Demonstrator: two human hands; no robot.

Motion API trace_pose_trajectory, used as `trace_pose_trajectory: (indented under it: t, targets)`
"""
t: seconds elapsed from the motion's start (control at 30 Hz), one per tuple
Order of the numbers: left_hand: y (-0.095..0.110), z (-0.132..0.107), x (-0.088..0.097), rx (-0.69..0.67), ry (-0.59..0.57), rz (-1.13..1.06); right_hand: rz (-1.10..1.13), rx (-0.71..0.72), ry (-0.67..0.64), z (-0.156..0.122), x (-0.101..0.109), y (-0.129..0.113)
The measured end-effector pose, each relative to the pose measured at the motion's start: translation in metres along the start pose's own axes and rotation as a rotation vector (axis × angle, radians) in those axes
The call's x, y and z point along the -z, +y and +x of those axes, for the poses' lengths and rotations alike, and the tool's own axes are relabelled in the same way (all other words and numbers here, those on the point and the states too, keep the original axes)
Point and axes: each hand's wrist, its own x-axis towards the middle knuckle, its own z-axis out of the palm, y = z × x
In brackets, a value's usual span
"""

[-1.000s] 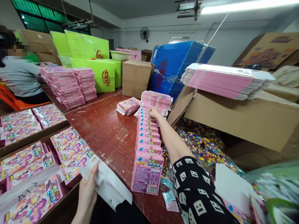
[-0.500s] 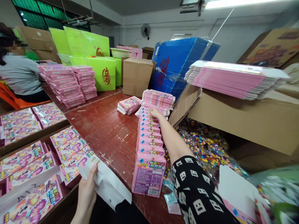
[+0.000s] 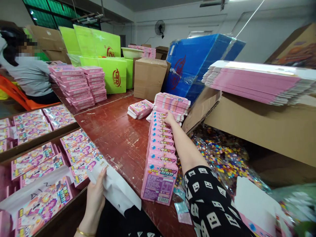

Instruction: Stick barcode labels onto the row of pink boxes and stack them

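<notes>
My left hand (image 3: 95, 194) is closed on a creased white sheet of paper (image 3: 120, 187), beside the open carton of packed boxes. Across the red table my right arm reaches to the far part of a row of pink boxes (image 3: 160, 177). These stand on edge, one behind another, with printed backs facing me. At that far part my right hand (image 3: 170, 119) touches the box tops; its fingers are small and partly hidden, so their grip is unclear. Just beyond are stacked pink boxes (image 3: 171, 100). A smaller pile of boxes (image 3: 141, 108) lies to their left.
An open carton (image 3: 71, 202) of pink boxes is at lower left. Boxes are stacked (image 3: 76, 87) near a seated person (image 3: 34, 75). Flat pink cartons (image 3: 256, 80) lie on a cardboard box (image 3: 264, 125) at right, above bags of colourful pieces (image 3: 222, 154). A blue bin (image 3: 195, 65) stands behind.
The view has shifted slightly, so most of the scene sits further right. My right hand stays at the far part of the row, and my left hand keeps the paper.
</notes>
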Motion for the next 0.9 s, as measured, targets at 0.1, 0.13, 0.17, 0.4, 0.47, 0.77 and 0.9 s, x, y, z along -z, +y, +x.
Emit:
trace_pose_trajectory:
  t: [0.1,0.13,0.17,0.4,0.47,0.77,0.9]
  targets:
    - [0.003,-0.007,-0.001,-0.019,-0.006,-0.031,-0.003,0.008,0.120,-0.018,0.005,-0.031]
    - [0.004,-0.010,-0.001,-0.027,-0.026,-0.040,0.017,0.045,0.142,-0.031,0.004,-0.046]
    - [0.004,-0.013,-0.002,-0.033,-0.051,-0.051,0.056,0.101,0.151,-0.049,0.002,-0.063]
    - [0.002,-0.037,-0.005,-0.101,-0.249,-0.107,0.515,0.527,-0.575,-0.266,-0.022,-0.151]
    - [0.002,-0.043,-0.003,-0.117,-0.283,-0.075,0.540,0.504,-0.579,-0.303,-0.033,-0.154]
    - [0.011,-0.047,-0.005,-0.235,-0.302,0.003,0.653,0.437,-0.275,-0.330,-0.045,-0.135]
    - [0.009,-0.050,-0.011,-0.218,-0.322,-0.051,0.624,0.643,-0.072,-0.344,-0.041,-0.131]
